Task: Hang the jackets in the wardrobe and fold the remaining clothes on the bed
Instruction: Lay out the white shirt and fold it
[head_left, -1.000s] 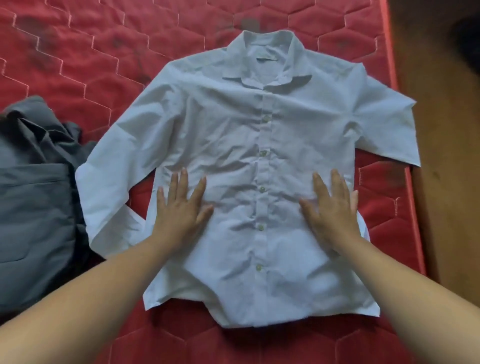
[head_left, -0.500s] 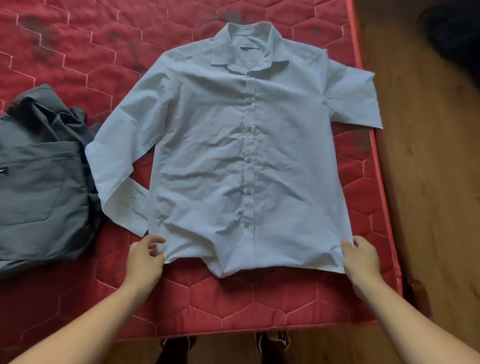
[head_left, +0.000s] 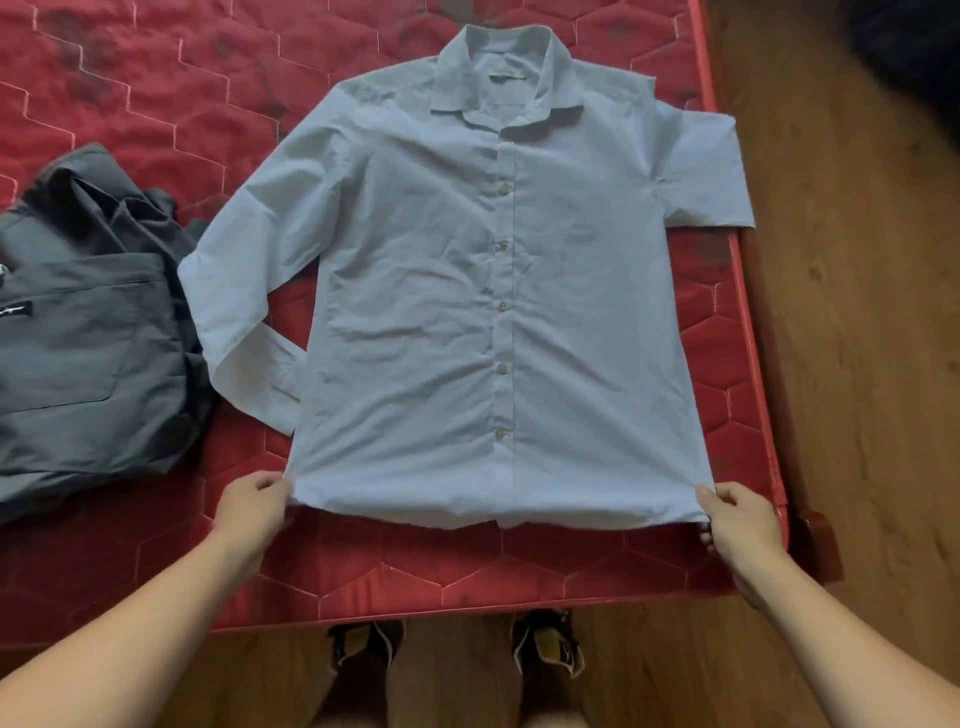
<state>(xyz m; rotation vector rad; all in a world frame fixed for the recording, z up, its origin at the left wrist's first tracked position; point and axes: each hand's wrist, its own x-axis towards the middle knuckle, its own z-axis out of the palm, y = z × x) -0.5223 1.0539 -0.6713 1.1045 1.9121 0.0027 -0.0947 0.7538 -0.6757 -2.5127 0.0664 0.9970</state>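
A pale blue button-up shirt (head_left: 467, 291) lies front-up and buttoned on the red quilted mattress (head_left: 156, 104), collar away from me. Its left sleeve is folded back on itself beside the body. The right sleeve reaches the mattress's right edge. My left hand (head_left: 254, 506) pinches the shirt's bottom left hem corner. At the bottom right hem corner, my right hand (head_left: 740, 519) grips the fabric. The hem is pulled taut between both hands.
A crumpled dark grey garment (head_left: 88, 332) with a pocket lies on the mattress to the left of the shirt. Wooden floor (head_left: 857, 312) runs along the right and near side of the mattress. My shoes (head_left: 545, 649) stand at its near edge.
Both hands went from pressing flat on the shirt's middle to the bottom hem corners, which they now hold. The shirt lies smoother and its hem is stretched straight.
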